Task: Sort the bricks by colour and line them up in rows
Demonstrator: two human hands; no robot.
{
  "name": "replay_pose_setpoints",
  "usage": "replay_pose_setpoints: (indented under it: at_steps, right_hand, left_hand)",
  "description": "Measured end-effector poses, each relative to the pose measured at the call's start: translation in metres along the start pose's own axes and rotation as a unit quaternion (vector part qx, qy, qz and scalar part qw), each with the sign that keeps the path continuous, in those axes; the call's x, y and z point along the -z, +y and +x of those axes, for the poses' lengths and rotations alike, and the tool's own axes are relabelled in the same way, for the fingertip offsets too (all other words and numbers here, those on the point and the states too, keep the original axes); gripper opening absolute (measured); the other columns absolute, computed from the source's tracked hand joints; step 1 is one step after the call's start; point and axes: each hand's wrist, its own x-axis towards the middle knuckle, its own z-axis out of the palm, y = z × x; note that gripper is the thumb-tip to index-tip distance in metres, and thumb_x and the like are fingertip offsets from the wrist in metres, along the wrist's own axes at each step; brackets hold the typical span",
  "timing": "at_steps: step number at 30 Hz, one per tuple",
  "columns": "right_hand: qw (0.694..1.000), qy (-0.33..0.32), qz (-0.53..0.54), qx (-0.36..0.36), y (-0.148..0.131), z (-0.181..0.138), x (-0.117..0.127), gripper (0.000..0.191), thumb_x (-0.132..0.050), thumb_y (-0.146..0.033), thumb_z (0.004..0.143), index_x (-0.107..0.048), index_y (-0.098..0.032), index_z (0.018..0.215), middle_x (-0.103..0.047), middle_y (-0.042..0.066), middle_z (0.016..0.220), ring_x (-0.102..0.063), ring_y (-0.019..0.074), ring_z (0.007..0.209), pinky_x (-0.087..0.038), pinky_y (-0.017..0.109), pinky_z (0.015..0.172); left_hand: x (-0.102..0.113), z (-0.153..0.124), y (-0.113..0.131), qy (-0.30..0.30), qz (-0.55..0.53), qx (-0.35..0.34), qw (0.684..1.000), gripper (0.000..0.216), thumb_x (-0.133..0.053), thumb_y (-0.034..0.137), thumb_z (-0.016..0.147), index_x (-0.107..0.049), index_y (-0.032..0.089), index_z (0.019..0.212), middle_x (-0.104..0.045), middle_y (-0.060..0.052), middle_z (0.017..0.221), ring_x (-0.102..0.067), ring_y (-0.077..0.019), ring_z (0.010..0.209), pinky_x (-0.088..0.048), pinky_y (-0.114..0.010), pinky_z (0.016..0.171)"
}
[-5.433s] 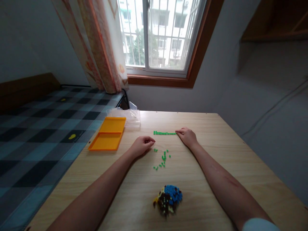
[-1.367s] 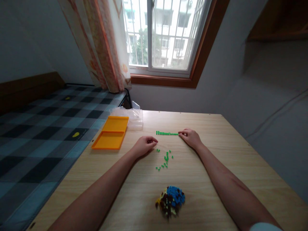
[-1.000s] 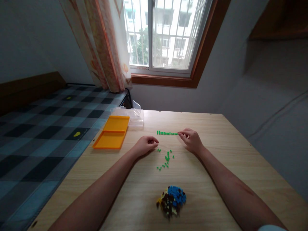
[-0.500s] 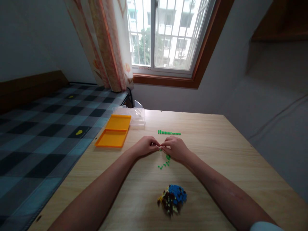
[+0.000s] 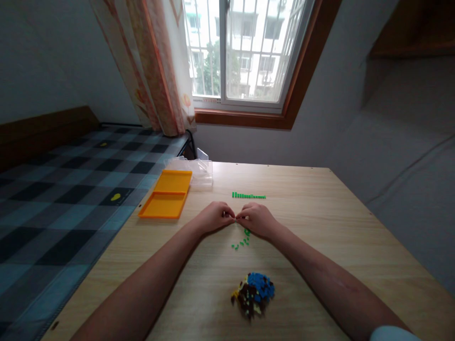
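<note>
Left hand [image 5: 217, 217]: is bending its fingers toward the thumb, tips meeting or nearly meeting the other hand's; whether it is grasping a piece, I cannot tell.
Right hand [image 5: 258, 220]: is bringing thumb and fingertips together from the opposite side; anything it may be pinching is too small to make out.
Row of green bricks [image 5: 249, 195]: is lying just beyond the hands, running sideways, with longer bricks standing out at its left end.
Loose green bricks [image 5: 245, 239]: are lying scattered on the near side of the hands; the right hand is overhanging the far end of the scatter.
Mixed brick pile [image 5: 254, 293]: is sitting nearer the person, between the forearms, showing blue, dark brown, cream and yellow.
Orange two-part tray [image 5: 162, 206]: is lying well left of the row, beyond the left forearm.
Clear plastic boxes [image 5: 202, 175]: are standing behind the tray, which is partly covering them.
Table [image 5: 320, 246]: is carrying all of these, its far edge facing the window [image 5: 249, 57].
Bed [image 5: 88, 189]: is flanking the table on the left under a checked sheet, a patterned curtain [image 5: 159, 71] hanging over its far end.
</note>
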Motion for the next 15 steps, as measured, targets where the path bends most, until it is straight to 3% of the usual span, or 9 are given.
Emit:
replay_pose_setpoints:
  at_steps: [6,9,15]
  right_hand:
    - [1.0,-0.019,-0.004,-0.007,-0.005,0.0,0.003,0.013,-0.068,-0.021,0.086,-0.08,-0.025,0.085,-0.073,0.002,0.081,-0.063,0.015,0.077,-0.042,0.025,0.071]
    - [0.999,-0.016,-0.023,-0.026,0.001,0.001,0.017,0.014,-0.065,-0.021,0.087,-0.079,-0.024,0.085,-0.073,0.002,0.083,-0.063,0.0148,0.079,-0.042,0.024,0.072]
    - [0.972,-0.03,-0.12,-0.199,0.048,-0.007,0.065,0.019,-0.061,-0.027,0.087,-0.079,-0.023,0.09,-0.076,0.005,0.093,-0.065,0.019,0.087,-0.042,0.026,0.072]
  left_hand:
    - [0.001,0.001,0.0,-0.007,0.01,0.006,1.0,0.014,-0.066,0.019,0.077,-0.079,0.018,0.082,-0.069,-0.002,0.075,-0.06,-0.0134,0.068,-0.041,-0.022,0.062]
    - [0.001,0.001,-0.001,-0.009,0.007,0.012,1.0,0.012,-0.069,0.022,0.076,-0.078,0.017,0.081,-0.069,-0.002,0.075,-0.06,-0.0135,0.067,-0.041,-0.022,0.062]
    - [0.0,0.001,-0.005,-0.018,-0.002,0.018,1.0,0.01,-0.069,0.024,0.074,-0.074,0.016,0.078,-0.069,-0.001,0.075,-0.059,-0.0133,0.067,-0.042,-0.022,0.06]
